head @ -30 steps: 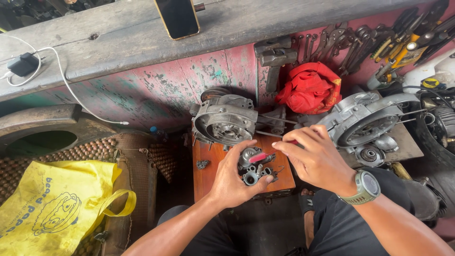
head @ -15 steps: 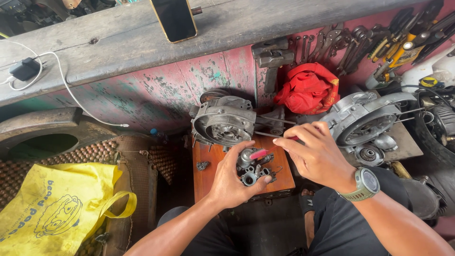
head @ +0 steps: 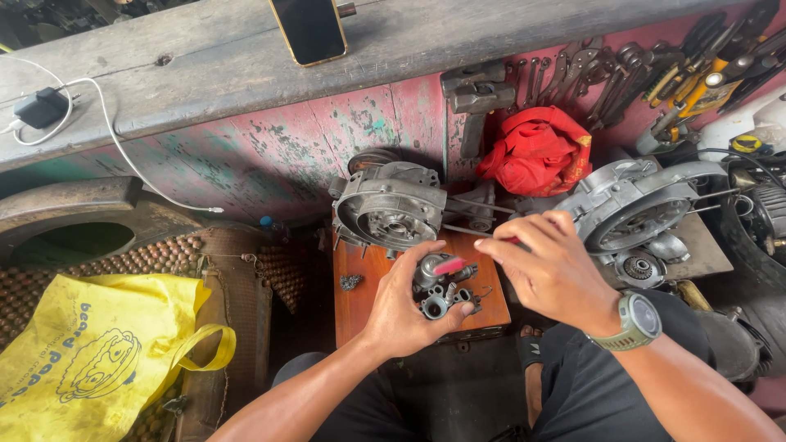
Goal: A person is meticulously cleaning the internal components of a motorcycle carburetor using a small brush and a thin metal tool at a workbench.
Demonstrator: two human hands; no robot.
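Note:
My left hand (head: 407, 309) grips a small grey metal carburettor (head: 440, 286) over a reddish wooden board (head: 360, 290). My right hand (head: 557, 270), with a green watch on the wrist, pinches a thin red-handled tool (head: 452, 264) whose tip rests on top of the carburettor. Behind the board sits a grey engine crankcase half (head: 389, 206). A second crankcase half (head: 634, 209) lies to the right of my right hand.
A red cloth (head: 536, 151) and hanging wrenches (head: 589, 69) line the painted wall. A phone (head: 309, 29) and a charger (head: 41, 106) rest on the wooden ledge. A yellow bag (head: 94, 360) lies at the left over a beaded mat. A tyre (head: 757, 225) sits at the right.
My hands have stayed on the carburettor and the red tool, with only slight shifts. The view has moved a little.

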